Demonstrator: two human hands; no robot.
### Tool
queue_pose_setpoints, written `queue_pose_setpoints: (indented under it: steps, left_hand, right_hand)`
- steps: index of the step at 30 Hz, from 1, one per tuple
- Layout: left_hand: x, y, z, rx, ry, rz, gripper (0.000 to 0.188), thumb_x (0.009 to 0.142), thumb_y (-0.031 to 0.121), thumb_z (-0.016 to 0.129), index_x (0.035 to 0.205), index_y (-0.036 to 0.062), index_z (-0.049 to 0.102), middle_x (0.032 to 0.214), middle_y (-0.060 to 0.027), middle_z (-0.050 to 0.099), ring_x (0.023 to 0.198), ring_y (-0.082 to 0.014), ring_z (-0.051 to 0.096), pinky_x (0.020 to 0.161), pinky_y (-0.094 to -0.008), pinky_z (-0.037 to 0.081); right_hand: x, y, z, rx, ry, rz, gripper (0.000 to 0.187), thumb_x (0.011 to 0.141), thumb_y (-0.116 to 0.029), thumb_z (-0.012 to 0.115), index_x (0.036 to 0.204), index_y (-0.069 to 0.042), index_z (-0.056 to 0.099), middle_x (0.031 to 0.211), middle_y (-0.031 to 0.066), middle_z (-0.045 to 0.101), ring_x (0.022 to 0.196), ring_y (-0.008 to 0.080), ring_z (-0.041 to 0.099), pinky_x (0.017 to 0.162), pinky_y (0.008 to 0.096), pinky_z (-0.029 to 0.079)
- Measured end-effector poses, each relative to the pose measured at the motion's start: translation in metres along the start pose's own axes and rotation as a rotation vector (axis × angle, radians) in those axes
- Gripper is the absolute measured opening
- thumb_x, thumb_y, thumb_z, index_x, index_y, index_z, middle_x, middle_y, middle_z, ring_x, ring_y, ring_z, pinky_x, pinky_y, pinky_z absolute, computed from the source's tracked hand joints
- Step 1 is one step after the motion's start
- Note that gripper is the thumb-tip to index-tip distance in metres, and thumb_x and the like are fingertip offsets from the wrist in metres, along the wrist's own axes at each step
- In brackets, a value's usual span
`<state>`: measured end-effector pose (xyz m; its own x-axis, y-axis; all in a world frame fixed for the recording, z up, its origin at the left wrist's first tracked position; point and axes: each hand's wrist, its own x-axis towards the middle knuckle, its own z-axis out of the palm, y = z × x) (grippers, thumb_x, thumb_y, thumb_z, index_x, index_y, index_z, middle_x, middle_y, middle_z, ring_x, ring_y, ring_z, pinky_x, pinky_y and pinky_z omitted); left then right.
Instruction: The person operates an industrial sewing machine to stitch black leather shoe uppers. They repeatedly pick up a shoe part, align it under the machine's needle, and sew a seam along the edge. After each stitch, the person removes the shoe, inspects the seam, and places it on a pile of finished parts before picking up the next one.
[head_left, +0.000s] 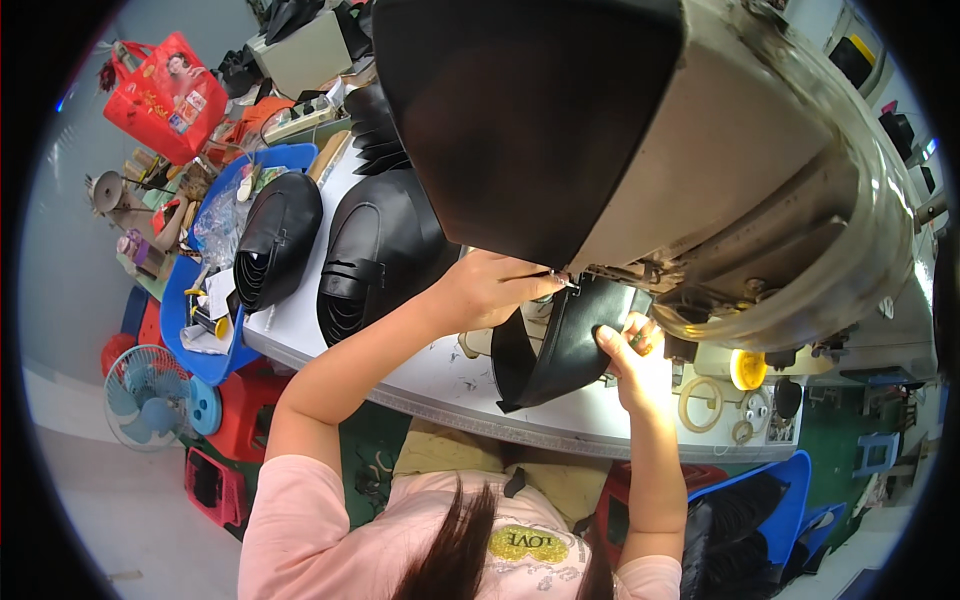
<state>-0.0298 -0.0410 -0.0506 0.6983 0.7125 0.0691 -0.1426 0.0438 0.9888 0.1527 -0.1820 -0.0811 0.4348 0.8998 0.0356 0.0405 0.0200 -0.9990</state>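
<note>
A black leather shoe upper [570,350] hangs open like a loop under the head of a sewing machine [690,170]. My right hand [637,355] grips its right side, thumb on the outer face and fingers behind. My left hand [505,290] is closed, with thumb and fingers pinched together beside the needle and presser foot [574,286]. Whatever lies between those fingertips is too small to make out. The machine head hides part of the upper's top edge. The lower strip of the upper droops over the table's front edge.
Stacked black shoe uppers [370,240] stand on the white table [420,375] left of my left arm, with another stack [275,240] beyond. Blue trays [185,320] hold odds and ends. A yellow spool [748,370] and rings [700,405] lie right. A fan [150,400] stands at the lower left.
</note>
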Motion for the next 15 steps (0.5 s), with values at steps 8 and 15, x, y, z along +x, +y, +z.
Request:
queue_pose_setpoints:
  steps: [8,15]
  left_hand:
    - [0.01,0.019,0.003,0.971,0.06,0.999,0.009,0.067,-0.003,0.061,0.075,0.0007,0.061,0.077,-0.0092,0.062,0.07,-0.0243,0.06,0.06,-0.0314,0.047]
    - [0.006,0.026,0.007,1.015,0.139,1.063,0.007,0.066,-0.003,0.062,0.072,0.0002,0.06,0.074,-0.009,0.061,0.068,-0.0241,0.059,0.058,-0.0316,0.046]
  right_hand:
    - [-0.022,-0.028,-0.021,-0.302,0.145,-0.285,0.006,0.078,-0.003,0.057,0.082,0.001,0.059,0.069,0.0066,0.06,0.059,0.0084,0.051,0.055,0.0187,0.039]
    - [-0.053,-0.113,-0.268,-0.918,1.098,-0.906,0.02,0.081,-0.019,0.06,0.086,0.0,0.063,0.078,0.01,0.064,0.07,0.0146,0.06,0.063,0.0268,0.046]
